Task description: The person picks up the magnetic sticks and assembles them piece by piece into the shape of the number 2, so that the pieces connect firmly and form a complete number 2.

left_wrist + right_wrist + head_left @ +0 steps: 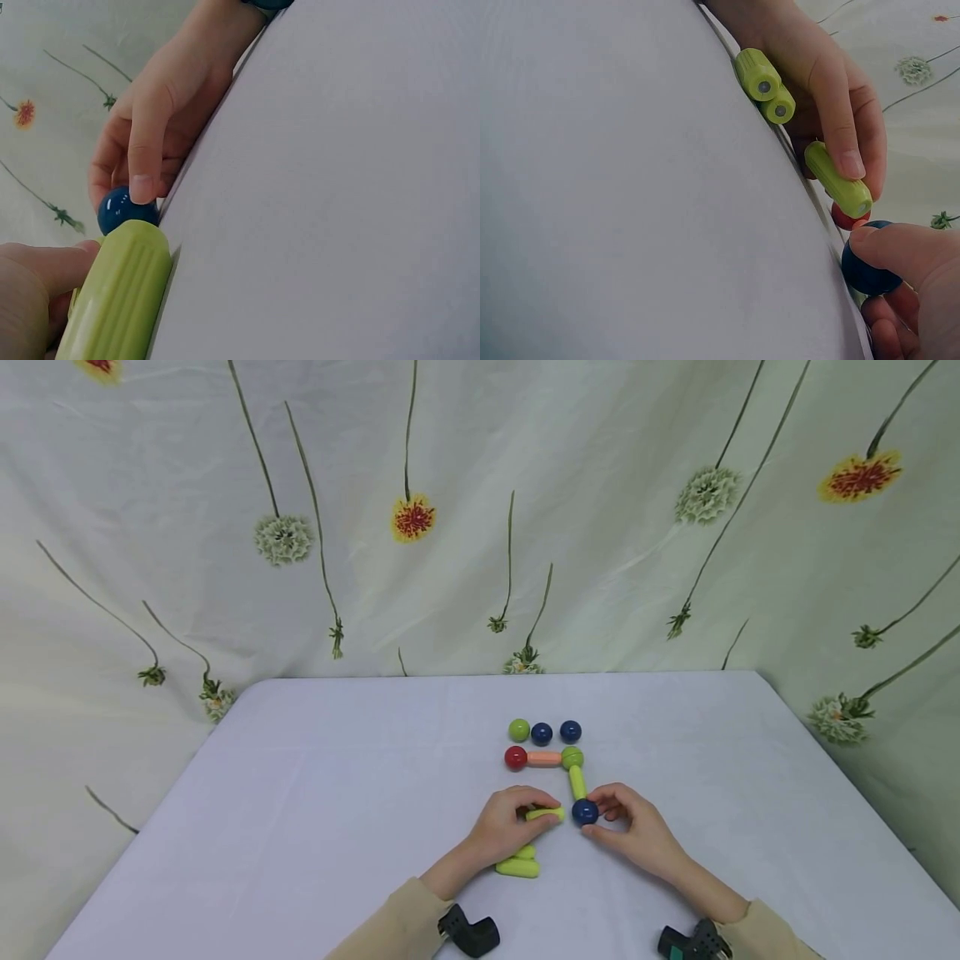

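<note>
My left hand (512,820) pinches a yellow-green magnetic rod (545,814) between thumb and fingers, its free end pointing right at a dark blue ball (585,812) a small gap away. Thumb and fingers of my right hand (637,831) hold that blue ball. From the ball another yellow-green rod (577,782) runs back to a green ball (572,757). A salmon rod (543,759) joins the green ball to a red ball (515,757). In the right wrist view, the held rod (838,180) shows a round metal dot in its end.
Two loose yellow-green rods (517,867) lie beside my left wrist, near the table's front. Behind the joined pieces sit a loose green ball (519,730) and two blue balls (542,733). A white cloth covers the table (337,760); a flowered curtain (465,460) hangs behind.
</note>
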`<state>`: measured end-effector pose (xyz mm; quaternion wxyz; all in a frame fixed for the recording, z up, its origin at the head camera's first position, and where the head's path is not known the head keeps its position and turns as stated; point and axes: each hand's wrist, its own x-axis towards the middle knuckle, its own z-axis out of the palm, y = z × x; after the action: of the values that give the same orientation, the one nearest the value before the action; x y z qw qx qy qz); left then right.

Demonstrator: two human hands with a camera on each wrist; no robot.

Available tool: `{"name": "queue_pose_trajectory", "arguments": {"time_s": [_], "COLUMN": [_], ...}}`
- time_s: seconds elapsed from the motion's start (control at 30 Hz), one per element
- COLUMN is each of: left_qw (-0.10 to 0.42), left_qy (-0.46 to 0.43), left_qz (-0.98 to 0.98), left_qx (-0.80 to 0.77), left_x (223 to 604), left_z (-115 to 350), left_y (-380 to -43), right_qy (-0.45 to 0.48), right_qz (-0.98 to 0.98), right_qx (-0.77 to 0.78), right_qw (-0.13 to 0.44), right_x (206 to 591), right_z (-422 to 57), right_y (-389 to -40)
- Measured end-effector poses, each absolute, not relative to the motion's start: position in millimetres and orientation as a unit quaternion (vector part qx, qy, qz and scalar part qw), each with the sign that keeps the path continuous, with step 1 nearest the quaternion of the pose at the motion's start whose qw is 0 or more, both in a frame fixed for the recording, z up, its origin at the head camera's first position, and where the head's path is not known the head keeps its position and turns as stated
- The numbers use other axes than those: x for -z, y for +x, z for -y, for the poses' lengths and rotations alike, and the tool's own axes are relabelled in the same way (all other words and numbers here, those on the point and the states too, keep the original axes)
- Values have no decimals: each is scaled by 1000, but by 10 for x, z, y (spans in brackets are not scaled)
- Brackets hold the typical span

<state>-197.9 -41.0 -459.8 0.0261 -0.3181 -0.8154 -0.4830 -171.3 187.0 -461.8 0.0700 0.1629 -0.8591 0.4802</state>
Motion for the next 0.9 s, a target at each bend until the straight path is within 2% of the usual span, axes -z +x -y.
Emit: {"name": "queue_pose_trajectory", "arguments": {"time_s": [0.9], "left_qw": [-1], "left_qy": [-302], "left_qz": [831], "left_qx": [467], "left_x": [4564], "left_z": [353], "left_y": [-1959], "right_qy": [166], "right_qz": [857], "right_qx": [-483], "right_qw": [65], "right_x": [4603], "right_z": [-1867], "right_y": [-1713]}}
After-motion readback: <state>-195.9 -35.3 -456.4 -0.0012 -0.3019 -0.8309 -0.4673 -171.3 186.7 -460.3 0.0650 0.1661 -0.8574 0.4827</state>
